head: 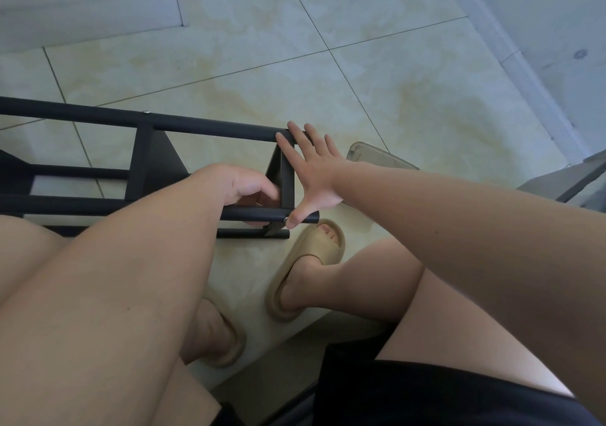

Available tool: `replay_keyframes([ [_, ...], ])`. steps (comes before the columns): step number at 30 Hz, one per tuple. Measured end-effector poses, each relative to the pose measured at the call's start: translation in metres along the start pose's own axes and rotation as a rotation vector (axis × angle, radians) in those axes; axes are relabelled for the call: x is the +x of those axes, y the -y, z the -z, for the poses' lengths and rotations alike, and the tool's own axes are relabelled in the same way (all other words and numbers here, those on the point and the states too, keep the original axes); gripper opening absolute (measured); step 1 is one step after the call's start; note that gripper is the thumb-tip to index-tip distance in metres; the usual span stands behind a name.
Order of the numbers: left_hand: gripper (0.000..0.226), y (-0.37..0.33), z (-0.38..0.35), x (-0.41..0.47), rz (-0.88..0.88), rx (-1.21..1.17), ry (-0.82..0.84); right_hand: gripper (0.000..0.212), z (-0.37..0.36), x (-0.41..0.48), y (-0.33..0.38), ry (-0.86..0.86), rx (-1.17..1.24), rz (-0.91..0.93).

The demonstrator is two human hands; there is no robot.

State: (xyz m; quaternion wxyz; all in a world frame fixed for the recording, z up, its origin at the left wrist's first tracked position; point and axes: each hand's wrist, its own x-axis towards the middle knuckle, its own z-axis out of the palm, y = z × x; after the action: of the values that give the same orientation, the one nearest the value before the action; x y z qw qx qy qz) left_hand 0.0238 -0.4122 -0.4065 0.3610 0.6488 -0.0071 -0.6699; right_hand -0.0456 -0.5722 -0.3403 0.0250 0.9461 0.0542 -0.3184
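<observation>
A black metal rack frame (203, 127) of round tubes and flat side plates lies on the tiled floor in front of me. My right hand (311, 173) lies flat with spread fingers against the frame's right end plate (284, 179); its fingertips touch the far tube and its thumb presses the near tube (252, 214). My left hand (249, 189) reaches inside the frame beside that plate with curled fingers. It seems to pinch something small, but what it holds is hidden.
My feet in beige slippers (311, 261) stand just below the frame's right end. A clear plastic container (377, 156) sits on the floor behind my right wrist. White baseboard (524, 71) runs along the right, a white door frame (98, 5) at the top left.
</observation>
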Motion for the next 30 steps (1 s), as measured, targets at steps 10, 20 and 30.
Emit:
replay_keyframes([
  [10,0.017,0.001,-0.003,0.005,0.069,0.053,-0.06,0.163,0.001,-0.001,0.001,-0.003,0.001,-0.003],
  [20,0.016,0.002,0.0,0.009,0.057,0.018,-0.027,0.163,0.001,-0.001,0.0,-0.002,-0.002,-0.005],
  [30,0.018,0.002,-0.001,0.008,0.094,0.064,-0.056,0.162,0.002,-0.002,0.001,-0.005,-0.004,-0.004],
])
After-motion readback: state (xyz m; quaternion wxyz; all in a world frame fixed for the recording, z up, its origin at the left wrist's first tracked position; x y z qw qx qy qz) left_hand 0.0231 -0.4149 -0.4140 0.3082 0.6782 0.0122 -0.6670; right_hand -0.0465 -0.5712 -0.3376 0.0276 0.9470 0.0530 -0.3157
